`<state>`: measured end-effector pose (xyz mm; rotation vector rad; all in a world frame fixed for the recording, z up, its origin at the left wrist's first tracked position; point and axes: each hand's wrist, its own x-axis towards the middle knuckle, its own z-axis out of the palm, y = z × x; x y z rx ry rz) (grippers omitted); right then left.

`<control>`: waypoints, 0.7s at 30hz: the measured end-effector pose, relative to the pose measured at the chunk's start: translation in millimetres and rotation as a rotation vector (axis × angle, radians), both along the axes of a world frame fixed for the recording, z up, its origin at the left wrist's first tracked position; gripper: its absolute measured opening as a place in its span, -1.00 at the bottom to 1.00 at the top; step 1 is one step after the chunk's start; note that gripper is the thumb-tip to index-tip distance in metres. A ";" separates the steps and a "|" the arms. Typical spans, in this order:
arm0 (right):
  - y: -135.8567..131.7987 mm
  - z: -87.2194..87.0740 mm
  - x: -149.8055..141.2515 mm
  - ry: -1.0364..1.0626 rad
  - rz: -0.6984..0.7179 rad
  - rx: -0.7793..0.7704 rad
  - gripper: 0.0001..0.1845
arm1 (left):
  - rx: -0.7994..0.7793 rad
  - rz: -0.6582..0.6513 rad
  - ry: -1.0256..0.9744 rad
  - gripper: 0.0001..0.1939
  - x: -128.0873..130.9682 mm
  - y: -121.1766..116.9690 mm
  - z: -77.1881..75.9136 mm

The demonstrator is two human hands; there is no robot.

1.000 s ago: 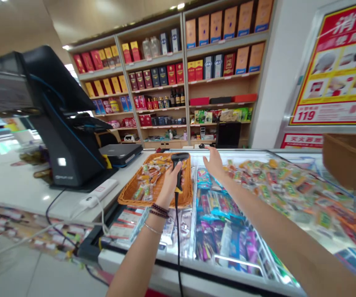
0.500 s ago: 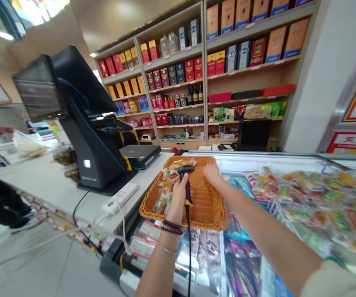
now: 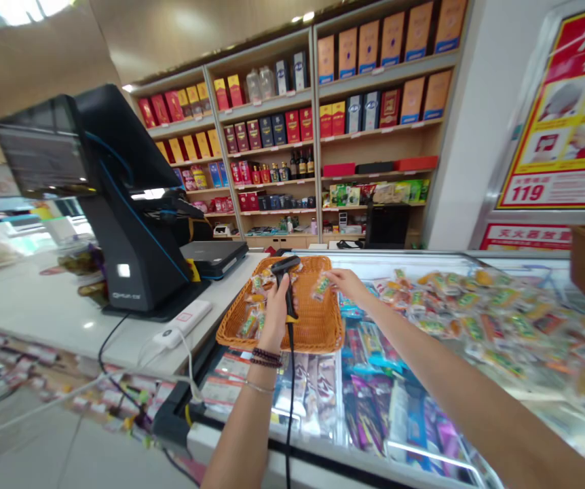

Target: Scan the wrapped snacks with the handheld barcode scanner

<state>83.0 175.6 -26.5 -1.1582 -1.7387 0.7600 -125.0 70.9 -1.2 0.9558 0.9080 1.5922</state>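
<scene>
My left hand (image 3: 277, 307) is wrapped round the handle of a black barcode scanner (image 3: 286, 265), whose cable runs down towards me. The scanner is over a brown wicker basket (image 3: 323, 336). Between the fingertips of my right hand (image 3: 346, 284) is a small clear-wrapped snack packet (image 3: 320, 286), at the right side of the basket. Several similar packets (image 3: 250, 320) lie in the basket's left part, some of them hidden behind my left hand and the scanner. The basket rests on the glass top of a chest freezer (image 3: 313, 435).
A black checkout terminal (image 3: 134, 251) stands on the white counter (image 3: 63, 326) at left, with a flat black device (image 3: 216, 257) and a white power strip (image 3: 183, 322). Many wrapped packets (image 3: 496, 319) cover the freezer's right side. Shelves (image 3: 267, 163) of boxes stand behind.
My right hand has risen slightly at the basket's right side, and a snack packet now shows in its fingers. The view has turned to the right.
</scene>
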 end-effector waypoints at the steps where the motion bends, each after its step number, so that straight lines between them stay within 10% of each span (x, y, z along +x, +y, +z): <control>1: -5.8 4.4 8.3 0.103 -0.009 -0.049 -0.70 | 0.016 -0.039 0.016 -0.29 3.5 -5.1 4.8; 10: -66.7 63.4 100.3 0.274 -0.317 -0.230 -0.81 | 0.093 -0.492 0.215 -0.29 56.8 -42.6 17.7; 21: -94.2 58.8 153.4 0.092 -0.492 -0.203 -0.76 | 0.061 -0.712 0.237 -0.24 117.3 -59.6 -2.9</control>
